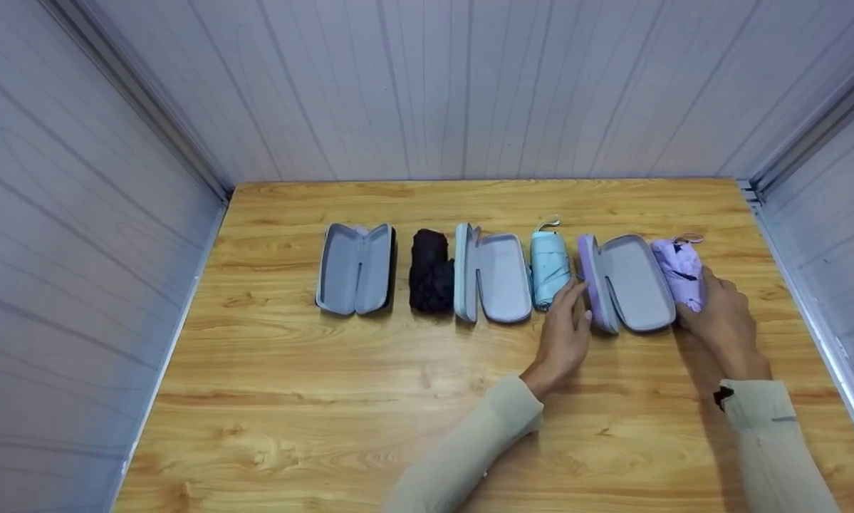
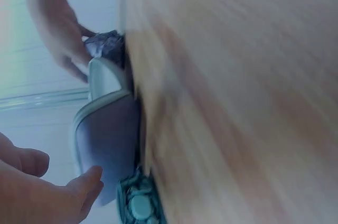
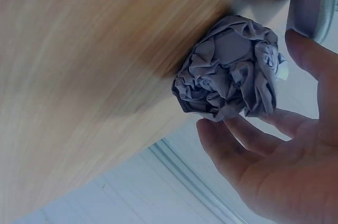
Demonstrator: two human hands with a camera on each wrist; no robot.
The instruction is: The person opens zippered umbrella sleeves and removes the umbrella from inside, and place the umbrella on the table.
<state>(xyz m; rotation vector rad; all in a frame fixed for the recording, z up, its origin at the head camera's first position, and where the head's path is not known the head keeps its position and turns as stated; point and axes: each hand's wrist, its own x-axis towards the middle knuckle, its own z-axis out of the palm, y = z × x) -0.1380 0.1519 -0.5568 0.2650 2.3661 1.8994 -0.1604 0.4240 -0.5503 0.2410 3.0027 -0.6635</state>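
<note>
A folded purple umbrella (image 1: 680,271) lies at the right end of the row. My right hand (image 1: 723,319) is beside it, and in the right wrist view its fingers (image 3: 232,147) reach along the umbrella's far side. The thumb (image 3: 306,55) is spread apart, at the edge of the neighbouring case. An open purple hard case (image 1: 640,285) with grey lining stands just left of that umbrella. By its left half is my left hand (image 1: 565,335), fingers loosely extended and nothing gripped. Left of the case lies a light-blue folded umbrella (image 1: 550,263), its lower end near the left fingertips.
Further left are an open light-blue case (image 1: 505,281), a crumpled black folded umbrella (image 1: 430,274) and an open dark case (image 1: 340,274) with grey lining. All lie in one row on a wooden table (image 1: 341,413). Pale panel walls (image 1: 427,92) enclose its back and sides.
</note>
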